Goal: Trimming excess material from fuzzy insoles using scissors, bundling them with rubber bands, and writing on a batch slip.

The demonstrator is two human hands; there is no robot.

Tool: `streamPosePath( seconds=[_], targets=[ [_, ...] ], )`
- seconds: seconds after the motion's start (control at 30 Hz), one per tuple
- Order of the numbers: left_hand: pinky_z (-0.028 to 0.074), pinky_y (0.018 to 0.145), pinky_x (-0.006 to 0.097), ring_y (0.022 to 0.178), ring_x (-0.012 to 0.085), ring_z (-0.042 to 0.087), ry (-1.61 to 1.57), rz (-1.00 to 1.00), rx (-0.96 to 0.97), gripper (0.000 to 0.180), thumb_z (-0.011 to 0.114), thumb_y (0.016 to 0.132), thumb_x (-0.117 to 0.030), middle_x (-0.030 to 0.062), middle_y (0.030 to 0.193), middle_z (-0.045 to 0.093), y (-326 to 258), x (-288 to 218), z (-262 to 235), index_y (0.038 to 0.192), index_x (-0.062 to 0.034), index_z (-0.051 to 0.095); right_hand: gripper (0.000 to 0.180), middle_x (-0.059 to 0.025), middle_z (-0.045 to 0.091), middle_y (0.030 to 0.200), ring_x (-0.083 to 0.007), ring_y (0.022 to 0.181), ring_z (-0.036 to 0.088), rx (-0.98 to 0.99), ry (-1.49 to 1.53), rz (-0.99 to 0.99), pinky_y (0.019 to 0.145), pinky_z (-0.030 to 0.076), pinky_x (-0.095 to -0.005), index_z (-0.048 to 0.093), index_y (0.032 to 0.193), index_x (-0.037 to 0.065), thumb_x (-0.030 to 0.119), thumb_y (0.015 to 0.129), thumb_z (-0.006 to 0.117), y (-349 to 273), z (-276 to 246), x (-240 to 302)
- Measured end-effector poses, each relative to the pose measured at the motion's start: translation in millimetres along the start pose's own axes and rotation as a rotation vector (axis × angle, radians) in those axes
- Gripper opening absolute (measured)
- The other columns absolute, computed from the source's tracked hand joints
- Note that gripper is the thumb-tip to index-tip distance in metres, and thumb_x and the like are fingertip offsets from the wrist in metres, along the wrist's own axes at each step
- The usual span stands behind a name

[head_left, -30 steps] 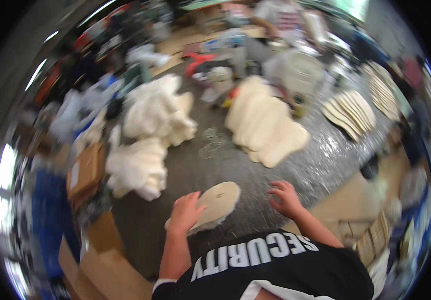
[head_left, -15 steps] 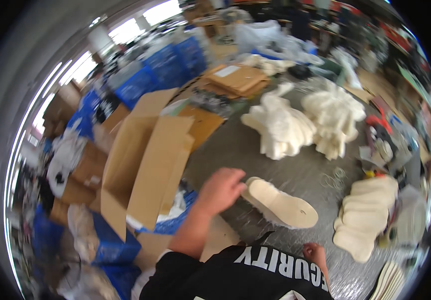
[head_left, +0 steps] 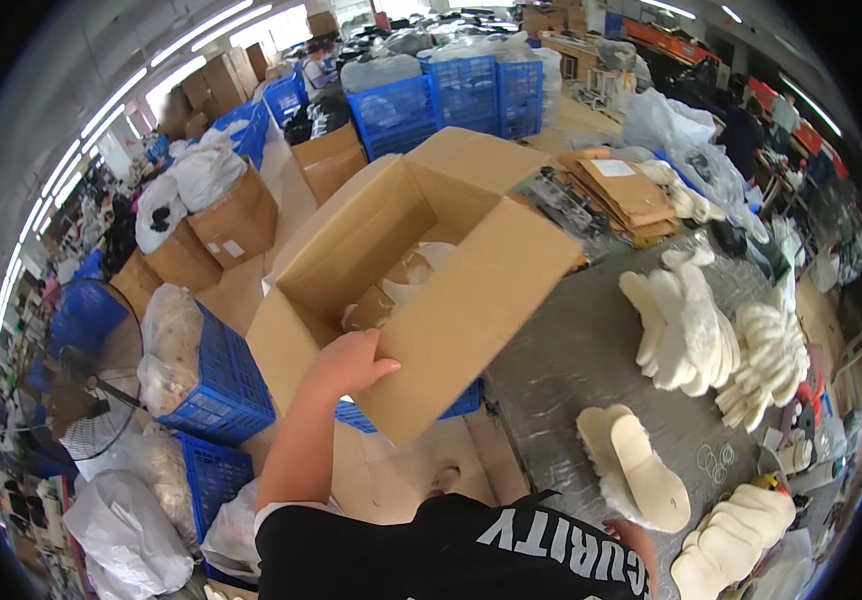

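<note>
My left hand (head_left: 348, 364) is at the near side of an open cardboard box (head_left: 351, 240). Its thumb presses against the outer face of a raised flap (head_left: 481, 320), and its fingers curl over the edge, their tips partly hidden. Low in the picture, my right hand (head_left: 623, 532) rests beside a pair of cream fleece-edged insoles (head_left: 641, 470) on the grey table; my shirt covers much of it, so its grip is unclear. Scraps of brown card and white material (head_left: 401, 285) lie inside the box.
Fluffy cream stacks (head_left: 681, 325) and a fanned row of insoles (head_left: 736, 540) lie on the table (head_left: 541, 390), with loose rubber bands (head_left: 716, 460) between. Flattened brown cartons (head_left: 616, 190) sit behind. Blue crates (head_left: 216, 395) and a standing fan (head_left: 96, 400) are at left.
My left hand has moved left from beside the insoles to the box flap. The view has swung left, bringing the box to the middle. My right hand stays low near the insoles.
</note>
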State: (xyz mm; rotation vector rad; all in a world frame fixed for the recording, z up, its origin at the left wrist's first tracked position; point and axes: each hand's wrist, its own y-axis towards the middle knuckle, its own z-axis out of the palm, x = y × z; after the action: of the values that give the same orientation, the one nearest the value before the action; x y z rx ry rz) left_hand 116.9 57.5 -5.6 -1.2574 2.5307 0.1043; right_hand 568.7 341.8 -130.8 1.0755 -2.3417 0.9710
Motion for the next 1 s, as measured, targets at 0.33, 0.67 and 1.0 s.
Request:
streamPosePath(
  seconds=[0.33, 0.67, 1.0],
  targets=[
    [0.049, 0.066, 0.042, 0.075, 0.0304, 0.064, 0.210, -0.028, 0.274, 0.034, 0.060, 0.083, -0.028, 0.0203, 0.088, 0.064, 209.6, 108.7, 5.7, 0.098, 0.0023, 0.063, 0.033, -0.0126, 0.064, 0.092, -0.0279, 0.085, 0.064, 0.132, 0.007, -0.205, 0.073, 0.050, -0.0354, 0.061, 0.106, 0.005, 0.017, 0.075, 0.067, 96.9, 26.6, 215.8],
    [0.051, 0.067, 0.032, 0.076, 0.0175, 0.062, -1.314, 0.174, 0.471, 0.030, 0.063, 0.076, -0.006, 0.0082, 0.087, 0.066, 283.0, 122.9, 14.0, 0.106, -0.0023, 0.062, 0.025, -0.0145, 0.065, 0.087, -0.0271, 0.080, 0.064, -0.306, 0.007, -0.253, 0.072, 0.050, -0.0331, 0.063, 0.094, 0.001, 0.006, 0.070, 0.070, 123.4, 17.1, 253.1],
    [0.046, 0.070, 0.039, 0.081, 0.0314, 0.061, -0.145, 0.398, -0.156, 0.014, 0.056, 0.082, -0.009, 0.0161, 0.086, 0.064, 229.7, 79.5, -88.9, 0.093, -0.0027, 0.063, 0.013, -0.0144, 0.065, 0.081, -0.0288, 0.073, 0.062, -0.625, 0.060, -0.453, 0.067, 0.049, -0.0342, 0.063, 0.085, -0.001, 0.001, 0.073, 0.066, 136.2, -3.3, 286.7]
  ],
)
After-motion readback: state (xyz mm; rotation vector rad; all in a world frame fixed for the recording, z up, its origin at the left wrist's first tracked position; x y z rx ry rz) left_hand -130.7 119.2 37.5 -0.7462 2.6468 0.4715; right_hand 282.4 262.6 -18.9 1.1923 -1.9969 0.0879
